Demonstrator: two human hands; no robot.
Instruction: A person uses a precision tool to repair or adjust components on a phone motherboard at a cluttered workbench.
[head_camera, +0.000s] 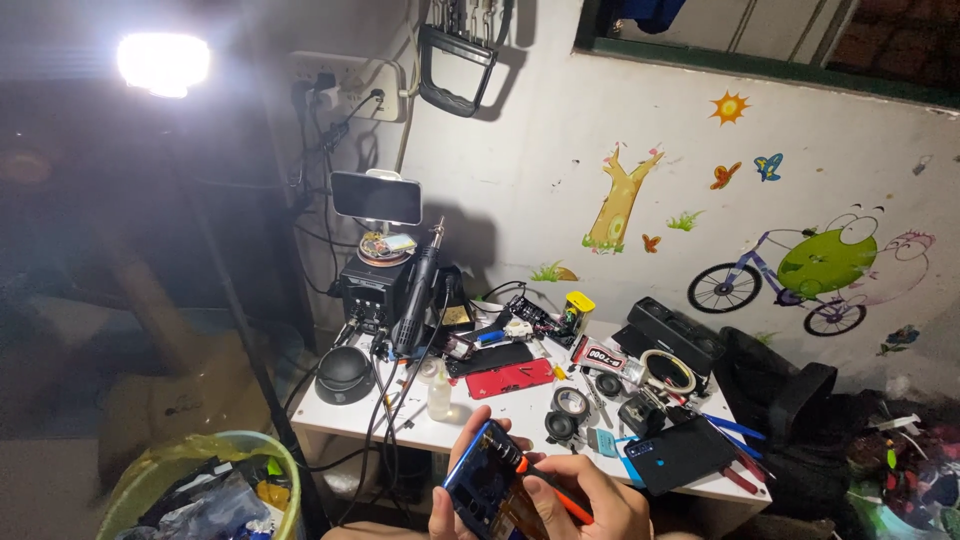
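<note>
While we sat before the cluttered white table (440, 432), our left hand (452, 500) gripped the blue, back-opened smartphone (488, 480), our right hand (590, 495) clenched an orange-handled screwdriver (545, 487) at its top; the phone looked half dismantled.

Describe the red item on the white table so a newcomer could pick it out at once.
Start at the white table against the painted wall. Near its middle, right of the clear bottle, lies a flat red phone shell. A black phone shell lies just behind it; the red one is the only bright red slab there.
</note>
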